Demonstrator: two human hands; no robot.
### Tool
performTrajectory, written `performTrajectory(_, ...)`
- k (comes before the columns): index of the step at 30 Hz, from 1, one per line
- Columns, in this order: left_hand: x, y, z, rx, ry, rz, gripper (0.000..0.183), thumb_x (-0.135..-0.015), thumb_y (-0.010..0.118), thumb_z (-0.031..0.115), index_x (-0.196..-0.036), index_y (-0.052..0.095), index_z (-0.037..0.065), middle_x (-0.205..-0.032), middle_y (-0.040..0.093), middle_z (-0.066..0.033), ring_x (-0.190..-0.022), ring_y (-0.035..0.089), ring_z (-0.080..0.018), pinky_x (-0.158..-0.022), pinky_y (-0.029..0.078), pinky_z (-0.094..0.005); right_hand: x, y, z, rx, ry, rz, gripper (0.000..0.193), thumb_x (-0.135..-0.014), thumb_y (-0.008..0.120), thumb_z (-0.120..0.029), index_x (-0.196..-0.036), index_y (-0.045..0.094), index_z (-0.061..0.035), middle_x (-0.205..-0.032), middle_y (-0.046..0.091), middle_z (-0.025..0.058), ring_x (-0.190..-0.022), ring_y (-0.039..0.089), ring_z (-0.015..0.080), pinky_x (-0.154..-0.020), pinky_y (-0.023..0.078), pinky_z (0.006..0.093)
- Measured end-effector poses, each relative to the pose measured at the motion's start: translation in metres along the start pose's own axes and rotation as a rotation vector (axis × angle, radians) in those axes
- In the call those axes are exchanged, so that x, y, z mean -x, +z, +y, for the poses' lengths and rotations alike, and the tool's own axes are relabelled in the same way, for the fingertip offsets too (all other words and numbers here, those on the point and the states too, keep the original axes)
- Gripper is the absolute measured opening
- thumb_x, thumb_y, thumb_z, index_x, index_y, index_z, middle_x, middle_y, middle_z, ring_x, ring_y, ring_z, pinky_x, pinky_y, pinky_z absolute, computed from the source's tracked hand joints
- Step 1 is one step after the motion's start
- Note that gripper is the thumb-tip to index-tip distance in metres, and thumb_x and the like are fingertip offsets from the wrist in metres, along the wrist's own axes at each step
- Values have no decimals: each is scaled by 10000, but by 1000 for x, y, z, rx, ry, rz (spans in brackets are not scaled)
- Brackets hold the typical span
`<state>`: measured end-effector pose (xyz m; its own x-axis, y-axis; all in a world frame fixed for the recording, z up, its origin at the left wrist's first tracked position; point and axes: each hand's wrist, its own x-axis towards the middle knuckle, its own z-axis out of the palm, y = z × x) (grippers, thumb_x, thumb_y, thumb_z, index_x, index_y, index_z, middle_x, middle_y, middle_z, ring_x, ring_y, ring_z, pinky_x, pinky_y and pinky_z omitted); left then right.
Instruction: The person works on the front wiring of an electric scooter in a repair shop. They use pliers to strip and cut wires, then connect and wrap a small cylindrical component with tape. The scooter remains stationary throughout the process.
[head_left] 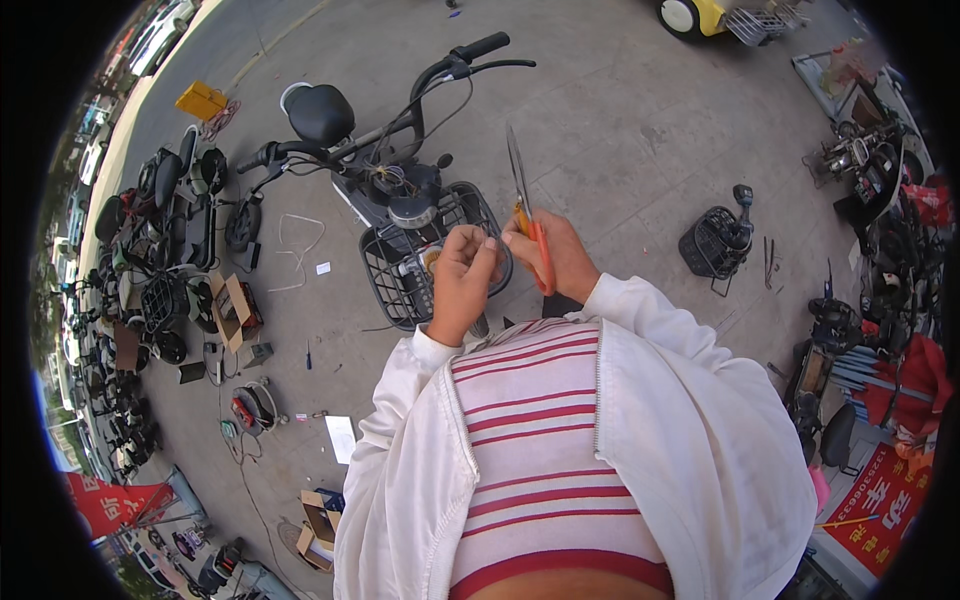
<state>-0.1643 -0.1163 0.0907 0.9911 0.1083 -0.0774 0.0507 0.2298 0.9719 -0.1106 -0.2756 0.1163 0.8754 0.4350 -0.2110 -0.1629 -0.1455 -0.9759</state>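
The concrete ground (620,130) is lit evenly by soft daylight. At the upper left, a pale strip of pavement (132,118) is nearly washed out. Straight lines are bent toward the black rim.

"What sort of place are we in?"
"We're at an open-air scooter repair spot, on paved ground (640,130)."
"What shows us that?"
"We see scooters (165,260) crowding the left side, a two-wheeler (410,185) with exposed wires at upper centre, and a screwdriver (308,354) lying left of centre."
"And outdoors?"
"We have parked cars (160,40) at upper left."
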Motion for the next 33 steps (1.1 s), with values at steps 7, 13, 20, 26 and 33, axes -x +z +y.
performTrajectory(7, -4, -9, 2, 82, 84, 147, 135, -995, 474, 147, -930, 537, 48, -806, 584, -11, -652, 468, -58, -600, 381, -214, 21, -22, 13, 708, -105, -23, 585, -811, 657, -581, -850, 587, -2, -771, 643, 165, -721, 626, 363, -656, 480, 424)
performTrajectory(13, -3, -13, -3, -115, 89, 127, 185, -985, 500, 145, -911, 586, -1, -739, 541, 6, -658, 447, -59, -604, 366, -219, 32, -21, 8, 866, -42, -114, 626, -776, 647, -642, -823, 593, -20, -757, 650, 159, -724, 640, 369, -646, 486, 452)
performTrajectory(20, -3, -10, -5, -268, 182, 185, 153, -927, 579, 104, -849, 594, -27, -653, 521, 18, -603, 424, -41, -533, 341, -225, 32, -18, 12, 863, -48, -103, 665, -770, 619, -680, -782, 583, -17, -723, 637, 177, -706, 633, 385, -638, 484, 464)
performTrajectory(26, -3, -13, -8, -327, 243, 203, 124, -899, 594, 78, -843, 587, -33, -638, 515, -19, -583, 430, -65, -526, 353, -246, 32, -17, 15, 859, -57, -113, 671, -780, 605, -687, -785, 581, -16, -708, 635, 178, -690, 635, 381, -630, 488, 462)
performTrajectory(33, -2, -12, -4, -362, 258, 185, 117, -885, 594, 66, -819, 582, -30, -641, 520, -54, -578, 444, -85, -523, 360, -266, 30, -15, 19, 869, -64, -119, 686, -784, 585, -704, -790, 575, -18, -683, 631, 171, -662, 634, 374, -617, 490, 457)
